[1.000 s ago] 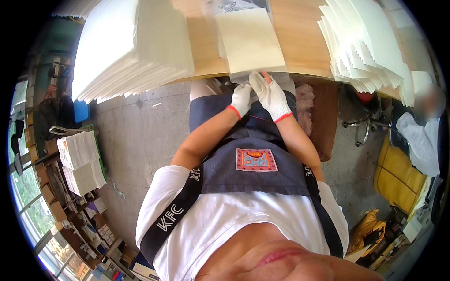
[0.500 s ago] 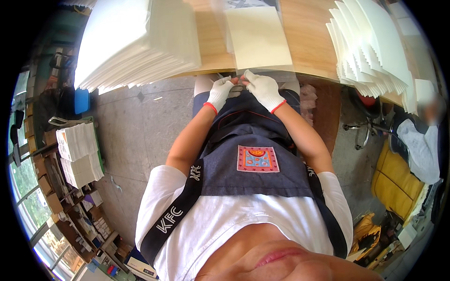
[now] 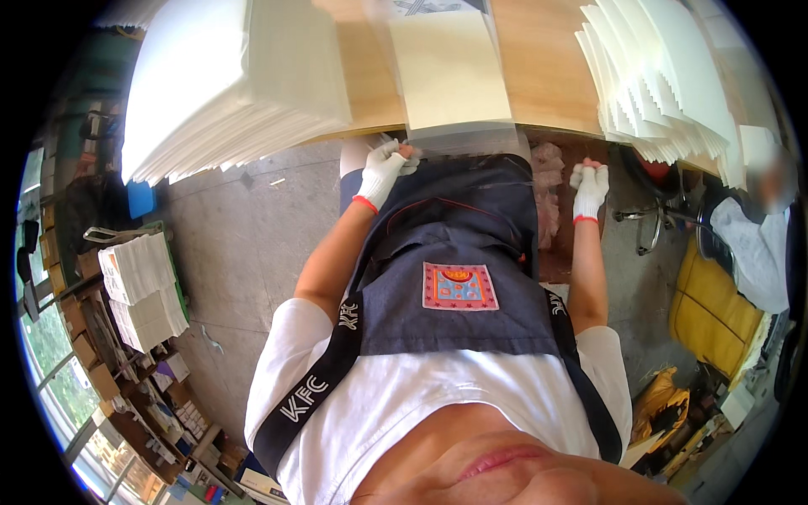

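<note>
My left hand [image 3: 383,172], in a white glove with bare fingertips and a red cuff, is closed just below the table's front edge. Its fingers are pressed together beside the lower left corner of a clear plastic sleeve [image 3: 471,137]; what they hold is too small to make out. That sleeve lies around a cream sheet [image 3: 450,76] and sticks out past the table edge. Apart from it, out to the right, my right hand [image 3: 591,187] wears a matching glove and has its fingers curled together. Anything pinched there cannot be made out.
A tall white paper stack [image 3: 210,93] stands at the left of the wooden table [image 3: 539,67]. Fanned white sheets [image 3: 656,84] stand at its right. Crumpled clear plastic strips [image 3: 547,194] hang beside my lap. A wheeled chair [image 3: 652,219] is under the right side.
My right hand has left the sleeve's edge and moved right, past the crumpled plastic. The left hand has shifted slightly left and stays closed near the sleeve.
</note>
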Demonstrator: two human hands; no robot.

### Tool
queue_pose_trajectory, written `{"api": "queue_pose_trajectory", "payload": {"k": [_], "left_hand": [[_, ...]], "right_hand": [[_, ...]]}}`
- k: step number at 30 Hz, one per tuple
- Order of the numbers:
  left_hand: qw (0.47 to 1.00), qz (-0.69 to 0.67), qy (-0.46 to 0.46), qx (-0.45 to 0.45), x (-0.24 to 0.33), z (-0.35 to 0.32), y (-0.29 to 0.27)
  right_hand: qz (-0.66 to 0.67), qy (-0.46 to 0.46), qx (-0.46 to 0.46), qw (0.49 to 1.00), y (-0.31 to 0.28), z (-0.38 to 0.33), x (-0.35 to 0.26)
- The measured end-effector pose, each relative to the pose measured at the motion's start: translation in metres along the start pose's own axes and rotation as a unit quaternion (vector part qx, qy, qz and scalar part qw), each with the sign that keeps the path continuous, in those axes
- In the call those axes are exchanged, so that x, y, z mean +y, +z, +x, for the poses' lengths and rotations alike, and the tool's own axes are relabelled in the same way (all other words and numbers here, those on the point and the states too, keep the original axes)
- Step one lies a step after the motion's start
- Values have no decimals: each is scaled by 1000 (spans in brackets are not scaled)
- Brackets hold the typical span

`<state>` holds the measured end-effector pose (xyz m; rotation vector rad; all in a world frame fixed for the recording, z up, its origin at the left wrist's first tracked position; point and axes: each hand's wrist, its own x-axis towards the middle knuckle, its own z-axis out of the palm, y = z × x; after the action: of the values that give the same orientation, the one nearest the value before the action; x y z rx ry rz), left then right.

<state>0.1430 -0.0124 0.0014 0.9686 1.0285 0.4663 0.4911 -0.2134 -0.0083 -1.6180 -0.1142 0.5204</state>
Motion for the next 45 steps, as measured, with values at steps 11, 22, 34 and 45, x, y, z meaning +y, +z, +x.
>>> {"api": "queue_pose_trajectory", "payload": {"k": [11,22,34,45], "left_hand": [[999,7,-34,10,19,3,1],[998,66,-11,-6,8,-6,-15],[999,2,-41,-34,11,-1,-16],[993,112,13,-24,16,-16,-23]], "right_hand": [[-422,-350,-457,701,189,-120,-40],[111,-14,-31,993,30,-10,-22],[-301,-283,-488,769,178,-120,-53],[422,204,-216,857,67,-9,-35]]}}
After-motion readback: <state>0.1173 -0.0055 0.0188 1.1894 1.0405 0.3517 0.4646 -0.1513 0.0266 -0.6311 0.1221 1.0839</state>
